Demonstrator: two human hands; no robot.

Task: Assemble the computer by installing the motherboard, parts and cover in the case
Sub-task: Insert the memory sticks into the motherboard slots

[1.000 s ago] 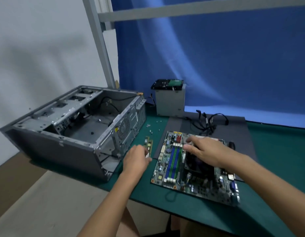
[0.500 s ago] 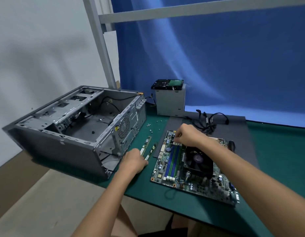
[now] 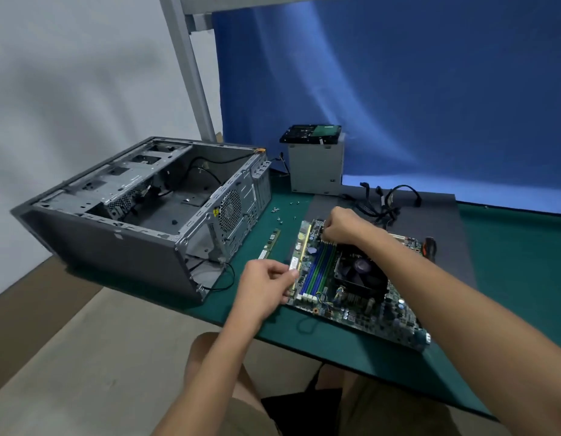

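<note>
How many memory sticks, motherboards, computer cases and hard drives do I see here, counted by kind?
Memory sticks: 2, a loose stick and a held stick pinched by the left hand
Motherboard: 1
Computer case: 1
Hard drive: 1
Total: 5

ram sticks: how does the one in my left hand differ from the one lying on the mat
The held stick is pinched at its near end by the left hand; the loose stick is untouched. The held stick sits on edge over the motherboard; the loose stick lies on the green mat, apart from the board. Both are slim green strips with a white label, lying roughly parallel.
</note>
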